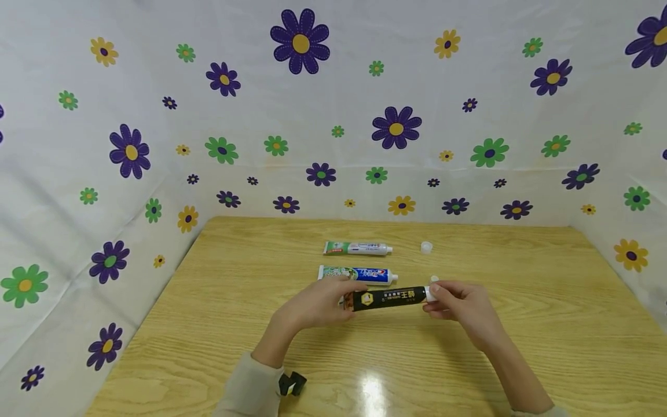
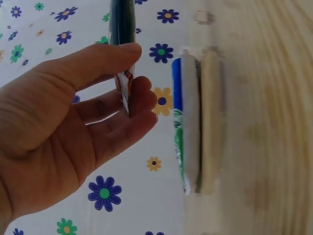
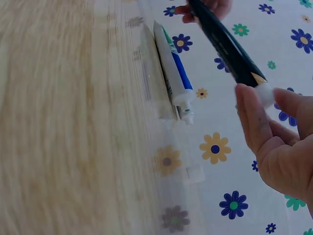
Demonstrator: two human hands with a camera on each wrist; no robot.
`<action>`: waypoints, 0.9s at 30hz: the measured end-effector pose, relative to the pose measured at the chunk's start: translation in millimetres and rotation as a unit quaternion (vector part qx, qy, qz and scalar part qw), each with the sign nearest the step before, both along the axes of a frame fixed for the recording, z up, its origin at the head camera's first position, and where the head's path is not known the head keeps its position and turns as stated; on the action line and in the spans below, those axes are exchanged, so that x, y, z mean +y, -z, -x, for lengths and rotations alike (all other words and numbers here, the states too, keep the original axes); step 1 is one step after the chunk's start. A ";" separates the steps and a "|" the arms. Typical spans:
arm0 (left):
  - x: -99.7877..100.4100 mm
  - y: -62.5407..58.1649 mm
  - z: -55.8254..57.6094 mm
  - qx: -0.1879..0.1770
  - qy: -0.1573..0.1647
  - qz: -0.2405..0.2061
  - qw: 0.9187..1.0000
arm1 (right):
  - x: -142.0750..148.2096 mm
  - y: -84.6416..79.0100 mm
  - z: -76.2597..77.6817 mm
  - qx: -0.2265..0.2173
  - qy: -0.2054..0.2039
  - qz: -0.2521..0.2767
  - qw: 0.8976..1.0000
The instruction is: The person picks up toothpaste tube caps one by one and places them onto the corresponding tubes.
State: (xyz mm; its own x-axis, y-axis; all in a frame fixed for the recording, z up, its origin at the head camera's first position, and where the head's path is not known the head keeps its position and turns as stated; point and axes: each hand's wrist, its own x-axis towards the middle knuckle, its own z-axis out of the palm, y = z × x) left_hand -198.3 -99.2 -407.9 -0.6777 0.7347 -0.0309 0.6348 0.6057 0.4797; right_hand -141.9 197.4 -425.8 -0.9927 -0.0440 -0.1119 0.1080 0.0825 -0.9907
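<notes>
A black toothpaste tube (image 1: 391, 298) with gold lettering is held level above the table between both hands. My left hand (image 1: 320, 304) pinches its flat tail end between thumb and fingers, as the left wrist view also shows. At the other end, the thumb and fingers of my right hand (image 1: 466, 307) pinch the white cap (image 3: 264, 95), which sits on the tube's neck. Just behind lies a blue, white and green toothpaste tube (image 1: 372, 275), its nozzle bare and pointing right. My left fingers overlap it in the head view.
Farther back, a green and silver toothpaste tube (image 1: 359, 248) lies parallel, also uncapped. Two loose white caps stand to the right, one cap (image 1: 427, 247) at the back and another cap (image 1: 435, 279) close behind my right hand. Flower-printed white cloth (image 1: 354, 104) encloses the wooden table (image 1: 250, 260).
</notes>
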 end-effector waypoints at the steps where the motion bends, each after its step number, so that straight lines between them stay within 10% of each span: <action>1: 0.2 2.4 1.0 0.002 0.001 0.005 1.000 | 1.4 1.0 0.7 -0.014 -0.015 -0.005 1.000; 11: 3.0 18.0 5.5 0.029 0.008 0.065 0.997 | 14.0 11.6 5.1 -0.023 -0.158 -0.042 0.986; 27: 6.7 21.3 2.6 0.066 0.018 0.121 0.990 | 4.8 16.8 0.7 0.020 -0.208 -0.185 0.960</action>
State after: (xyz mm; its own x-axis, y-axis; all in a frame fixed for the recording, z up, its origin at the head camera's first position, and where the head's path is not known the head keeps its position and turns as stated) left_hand -200.9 -92.5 -429.2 -0.6606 0.7407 -0.1222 0.7058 0.6683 0.2349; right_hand -142.6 202.2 -442.6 -0.9015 -0.4027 -0.1588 -0.0477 0.4570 -0.8882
